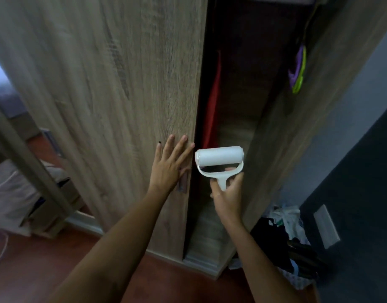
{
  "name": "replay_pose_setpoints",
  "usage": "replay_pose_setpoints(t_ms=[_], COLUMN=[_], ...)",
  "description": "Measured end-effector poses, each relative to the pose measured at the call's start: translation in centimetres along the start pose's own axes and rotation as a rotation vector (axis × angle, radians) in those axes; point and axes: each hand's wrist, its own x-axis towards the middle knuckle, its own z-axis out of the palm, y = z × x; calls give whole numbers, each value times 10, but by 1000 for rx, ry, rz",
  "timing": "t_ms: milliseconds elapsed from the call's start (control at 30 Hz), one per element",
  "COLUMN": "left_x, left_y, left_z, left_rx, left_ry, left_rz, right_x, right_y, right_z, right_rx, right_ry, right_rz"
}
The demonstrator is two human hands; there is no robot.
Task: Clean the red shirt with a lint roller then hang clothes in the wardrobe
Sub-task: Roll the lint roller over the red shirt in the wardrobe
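**White roller held up at the wardrobe gap**

White lint roller [219, 159] sits crosswise, drum axis left to right, handle pointing down into the right hand [227, 199], whose fingers wrap it. No writing is legible. Left hand [169, 166] lies flat, fingers spread, against the wooden door [113, 88]. Red shirt [212, 110] hangs inside the wardrobe.

the wardrobe door [113, 88] covers most of the front, and the left hand [169, 165] lies flat on it near its edge. beside it a narrow dark opening [238, 84] is free, between the door edge and the side panel [297, 119]. inside hangs the red shirt [212, 110], close to the door edge. the right hand [228, 196] with the lint roller [220, 159] is in front of the gap.
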Motion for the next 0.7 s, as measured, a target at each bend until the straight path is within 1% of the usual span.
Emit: replay_pose_setpoints(t_ms=[100,233,333,500,700], left_x=[-4,-7,-9,-12,-16], left_y=[-17,-43,-65,-99,-142], left_z=[6,4,9,12,18], left_rx=[-25,-86,-157,-235,-229], left_ry=[-3,-4,-32,-98,-131], left_rz=[-36,-149,-251,-401,-427], right_x=[3,11,16,25,38], right_y=[-6,-15,-13,-8,-5], right_z=[19,43,60,84,113], right_rx=[12,-27,4,-43,-46], right_ry=[-39,-98,-79,-40,18], right_rz=[8,4,47,8,-8])
